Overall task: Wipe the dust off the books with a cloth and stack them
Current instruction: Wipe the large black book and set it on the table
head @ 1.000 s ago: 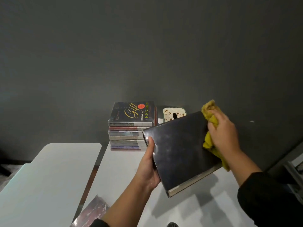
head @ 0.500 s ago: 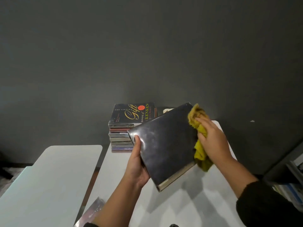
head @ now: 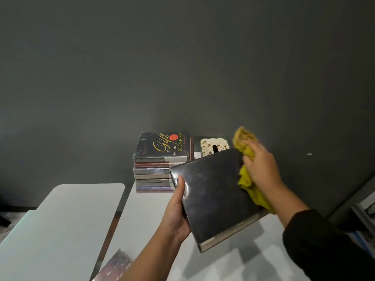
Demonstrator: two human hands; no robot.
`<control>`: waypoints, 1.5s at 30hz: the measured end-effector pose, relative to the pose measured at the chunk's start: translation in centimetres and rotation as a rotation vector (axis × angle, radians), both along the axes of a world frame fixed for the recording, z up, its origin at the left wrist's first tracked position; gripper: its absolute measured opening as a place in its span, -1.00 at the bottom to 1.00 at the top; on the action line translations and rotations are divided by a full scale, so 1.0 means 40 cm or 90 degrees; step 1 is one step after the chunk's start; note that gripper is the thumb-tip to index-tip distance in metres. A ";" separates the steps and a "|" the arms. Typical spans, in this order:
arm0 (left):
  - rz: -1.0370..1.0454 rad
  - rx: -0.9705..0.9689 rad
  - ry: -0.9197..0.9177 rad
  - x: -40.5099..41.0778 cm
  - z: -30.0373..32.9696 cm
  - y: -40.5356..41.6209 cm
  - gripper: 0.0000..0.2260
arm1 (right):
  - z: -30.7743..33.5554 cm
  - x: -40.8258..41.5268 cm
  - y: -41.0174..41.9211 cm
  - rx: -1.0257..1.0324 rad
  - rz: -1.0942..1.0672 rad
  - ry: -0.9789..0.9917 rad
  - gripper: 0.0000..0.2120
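A large black glossy book [head: 213, 191] is held tilted above the white table [head: 146, 216]. My left hand [head: 178, 207] grips its left edge, thumb on the cover. At the book's upper right corner my right hand [head: 260, 169] presses a bunched yellow cloth [head: 246, 179] against the cover. Behind the book, against the wall, stands a stack of several books [head: 156, 175]; its top book [head: 162, 146] has a dark cover with gold lettering.
A patterned tissue box [head: 214, 146] sits right of the stack by the dark wall. Another book [head: 115, 267] lies at the table's near left edge. A second white table [head: 56, 224] stands to the left across a narrow gap. Shelving shows at far right.
The black book and both hands swung left and toward the stack, then back right. The cloth stayed at the cover's upper right edge throughout the wiping.
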State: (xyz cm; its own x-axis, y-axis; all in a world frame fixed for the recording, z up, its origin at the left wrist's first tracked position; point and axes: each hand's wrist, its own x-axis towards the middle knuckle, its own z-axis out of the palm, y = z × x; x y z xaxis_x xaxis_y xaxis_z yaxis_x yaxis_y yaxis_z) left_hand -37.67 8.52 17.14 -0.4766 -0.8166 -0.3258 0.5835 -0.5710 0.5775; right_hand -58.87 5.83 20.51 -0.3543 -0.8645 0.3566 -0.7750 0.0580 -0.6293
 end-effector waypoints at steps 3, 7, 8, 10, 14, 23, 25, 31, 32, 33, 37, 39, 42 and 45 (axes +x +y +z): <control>0.002 0.009 -0.027 -0.002 -0.007 0.000 -0.53 | -0.014 -0.023 0.009 0.024 -0.090 -0.018 -0.52; -0.006 0.021 0.005 -0.021 -0.007 -0.012 -0.46 | -0.039 0.150 0.075 -0.032 0.094 0.023 -0.46; -0.007 0.030 0.022 -0.025 -0.010 -0.016 -0.48 | -0.054 0.203 0.100 -0.045 0.149 0.058 -0.46; -0.003 0.030 0.058 -0.029 -0.010 -0.022 -0.49 | -0.091 0.275 0.146 -0.059 0.224 0.136 -0.43; 0.026 -0.012 0.012 -0.010 -0.011 -0.030 -0.55 | -0.116 0.171 0.112 -0.001 0.086 0.067 -0.47; -0.078 -0.265 -0.249 0.045 -0.014 -0.046 -0.30 | -0.142 -0.038 0.042 0.067 -0.068 -0.874 -0.61; -0.120 -0.342 -0.309 0.058 -0.020 -0.056 -0.23 | -0.134 -0.054 0.052 0.090 -0.011 -1.015 -0.55; -0.332 -0.631 -0.450 0.091 -0.011 -0.069 -0.47 | -0.144 -0.117 0.083 0.125 0.084 -1.112 -0.38; -0.360 -0.681 -0.474 0.096 -0.022 -0.072 -0.45 | -0.144 -0.119 0.086 0.149 0.092 -1.104 -0.44; -0.377 -0.715 -0.503 0.104 -0.035 -0.077 -0.44 | -0.150 -0.118 0.088 0.170 0.093 -1.092 -0.52; -0.439 -0.843 -0.650 0.149 -0.105 -0.100 -0.41 | -0.214 -0.122 0.097 0.244 0.079 -1.062 -0.22; -0.449 -0.870 -0.698 0.163 -0.125 -0.105 -0.43 | -0.242 -0.115 0.102 0.275 0.071 -1.046 -0.22; -0.443 -0.827 -0.698 0.175 -0.154 -0.104 -0.49 | -0.259 -0.095 0.102 0.276 0.041 -1.036 -0.44; -0.439 -0.784 -0.710 0.183 -0.192 -0.095 -0.50 | -0.278 -0.090 0.106 0.312 0.040 -0.979 -0.19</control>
State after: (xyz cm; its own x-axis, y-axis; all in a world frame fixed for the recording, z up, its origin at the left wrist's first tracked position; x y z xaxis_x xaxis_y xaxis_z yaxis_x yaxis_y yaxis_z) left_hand -30.36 4.72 9.46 -0.8039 -0.5826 -0.1195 -0.4696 0.4984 0.7287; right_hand -62.45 10.07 9.39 -0.0587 -0.8086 -0.5855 0.5308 0.4714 -0.7043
